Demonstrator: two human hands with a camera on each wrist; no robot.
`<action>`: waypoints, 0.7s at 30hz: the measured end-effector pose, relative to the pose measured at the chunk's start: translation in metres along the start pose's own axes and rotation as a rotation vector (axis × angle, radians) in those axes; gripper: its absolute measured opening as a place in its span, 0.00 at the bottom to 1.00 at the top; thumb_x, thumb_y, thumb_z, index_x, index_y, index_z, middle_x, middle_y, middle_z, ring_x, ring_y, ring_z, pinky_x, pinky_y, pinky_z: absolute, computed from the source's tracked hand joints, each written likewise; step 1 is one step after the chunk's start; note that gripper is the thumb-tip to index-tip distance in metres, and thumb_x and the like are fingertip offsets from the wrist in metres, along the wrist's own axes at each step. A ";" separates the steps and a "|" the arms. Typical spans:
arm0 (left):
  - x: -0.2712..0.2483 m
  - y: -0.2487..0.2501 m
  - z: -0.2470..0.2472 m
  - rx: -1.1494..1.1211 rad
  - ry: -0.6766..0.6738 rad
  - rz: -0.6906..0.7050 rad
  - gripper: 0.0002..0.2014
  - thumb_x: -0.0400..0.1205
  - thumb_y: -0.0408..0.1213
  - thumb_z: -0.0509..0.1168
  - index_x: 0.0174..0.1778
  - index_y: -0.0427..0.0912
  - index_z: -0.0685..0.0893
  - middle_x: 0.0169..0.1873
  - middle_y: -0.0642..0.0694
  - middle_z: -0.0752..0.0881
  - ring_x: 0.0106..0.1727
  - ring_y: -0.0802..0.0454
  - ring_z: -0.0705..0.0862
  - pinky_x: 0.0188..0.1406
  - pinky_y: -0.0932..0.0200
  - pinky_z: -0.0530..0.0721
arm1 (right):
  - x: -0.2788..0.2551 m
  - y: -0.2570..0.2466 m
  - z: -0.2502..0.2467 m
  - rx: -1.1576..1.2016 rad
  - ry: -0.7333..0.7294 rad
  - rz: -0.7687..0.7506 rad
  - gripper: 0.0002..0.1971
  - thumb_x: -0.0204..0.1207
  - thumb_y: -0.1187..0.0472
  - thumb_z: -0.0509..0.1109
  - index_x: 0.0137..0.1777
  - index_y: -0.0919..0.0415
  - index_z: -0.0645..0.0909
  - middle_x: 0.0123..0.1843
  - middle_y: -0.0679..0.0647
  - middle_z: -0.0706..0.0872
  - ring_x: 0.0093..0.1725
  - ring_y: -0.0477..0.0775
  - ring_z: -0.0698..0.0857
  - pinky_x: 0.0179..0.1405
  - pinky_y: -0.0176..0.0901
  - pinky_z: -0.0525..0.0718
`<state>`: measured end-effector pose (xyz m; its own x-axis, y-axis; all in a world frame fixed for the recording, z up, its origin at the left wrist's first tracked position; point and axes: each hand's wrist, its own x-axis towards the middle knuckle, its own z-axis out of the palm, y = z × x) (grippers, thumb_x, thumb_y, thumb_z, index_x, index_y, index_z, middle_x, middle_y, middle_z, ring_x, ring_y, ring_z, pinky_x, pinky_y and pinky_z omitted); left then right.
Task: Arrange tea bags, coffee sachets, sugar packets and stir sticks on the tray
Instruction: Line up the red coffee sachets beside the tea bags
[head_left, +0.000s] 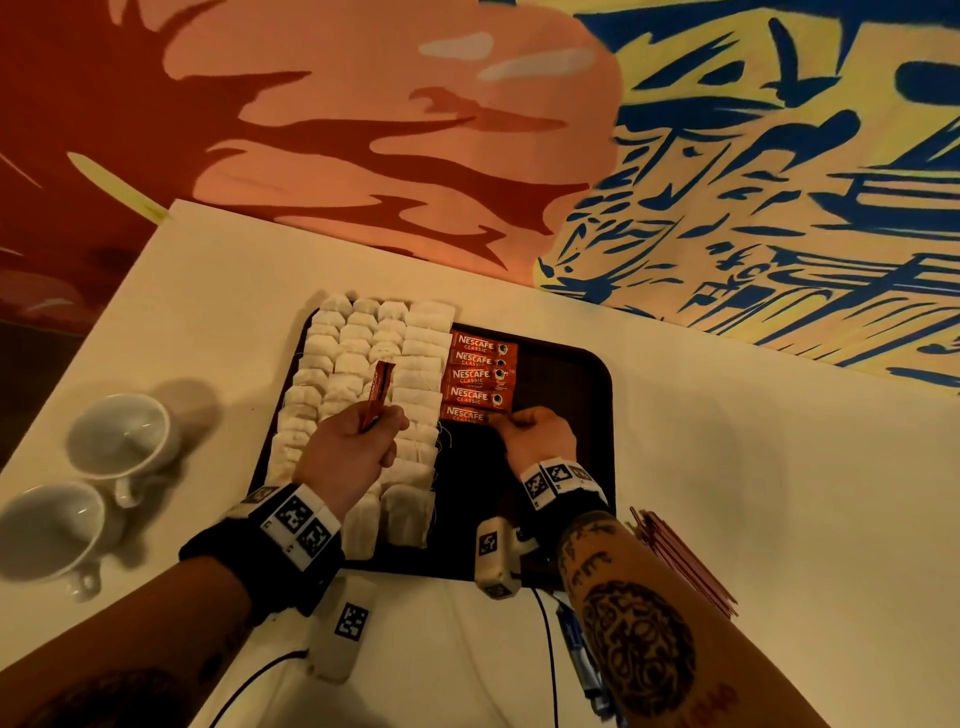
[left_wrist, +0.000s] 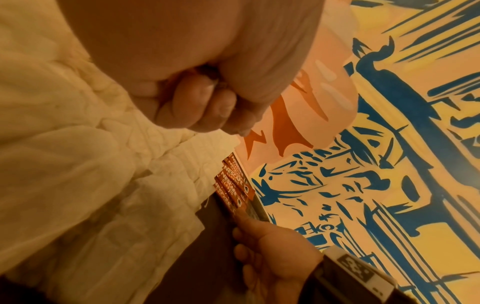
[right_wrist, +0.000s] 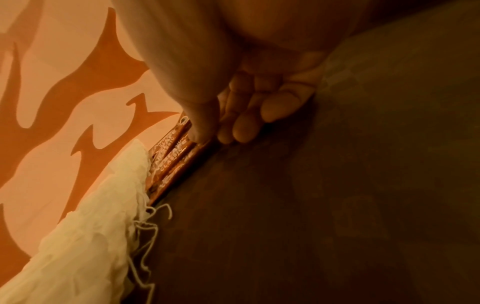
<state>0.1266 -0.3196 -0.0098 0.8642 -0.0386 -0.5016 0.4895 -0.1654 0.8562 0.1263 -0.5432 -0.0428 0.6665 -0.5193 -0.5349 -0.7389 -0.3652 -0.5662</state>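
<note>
A dark tray (head_left: 566, 384) lies on the white table. Rows of white tea bags (head_left: 358, 374) fill its left half. Beside them several red coffee sachets (head_left: 480, 376) lie in a column. My right hand (head_left: 530, 428) pinches the right end of the nearest sachet (head_left: 465, 414) in that column, thumb on top (right_wrist: 200, 131). My left hand (head_left: 358, 447) hovers over the tea bags and grips more red sachets (head_left: 378, 389) upright in a fist (left_wrist: 207, 107). The tray's right half is bare.
Two white cups (head_left: 122, 434) sit on the table at the left. A stack of red packets (head_left: 685, 561) lies right of the tray by my right forearm. Blue packets (head_left: 582, 649) lie near the front edge. A painted wall rises behind the table.
</note>
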 end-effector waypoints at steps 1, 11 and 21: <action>0.000 0.000 0.000 -0.001 -0.004 0.001 0.11 0.86 0.45 0.65 0.45 0.43 0.88 0.20 0.50 0.79 0.25 0.51 0.72 0.26 0.59 0.70 | -0.001 -0.001 0.000 0.004 -0.001 0.005 0.18 0.72 0.41 0.79 0.54 0.50 0.85 0.50 0.50 0.89 0.48 0.51 0.89 0.44 0.43 0.86; -0.001 0.008 0.006 0.065 -0.072 -0.031 0.11 0.83 0.50 0.65 0.45 0.49 0.86 0.23 0.50 0.82 0.25 0.51 0.74 0.26 0.58 0.71 | -0.005 -0.003 -0.003 0.000 0.031 0.020 0.17 0.75 0.40 0.75 0.53 0.51 0.84 0.49 0.50 0.90 0.46 0.52 0.89 0.40 0.44 0.88; -0.019 0.020 0.016 0.429 -0.153 0.173 0.09 0.86 0.51 0.61 0.48 0.54 0.84 0.31 0.52 0.86 0.33 0.56 0.84 0.36 0.56 0.80 | -0.064 -0.040 -0.029 0.354 -0.289 -0.356 0.20 0.82 0.38 0.65 0.49 0.56 0.86 0.36 0.51 0.91 0.26 0.49 0.79 0.29 0.38 0.77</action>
<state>0.1183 -0.3376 0.0154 0.8859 -0.2404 -0.3966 0.2204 -0.5342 0.8161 0.1102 -0.5174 0.0319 0.9045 -0.1612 -0.3949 -0.4198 -0.1724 -0.8911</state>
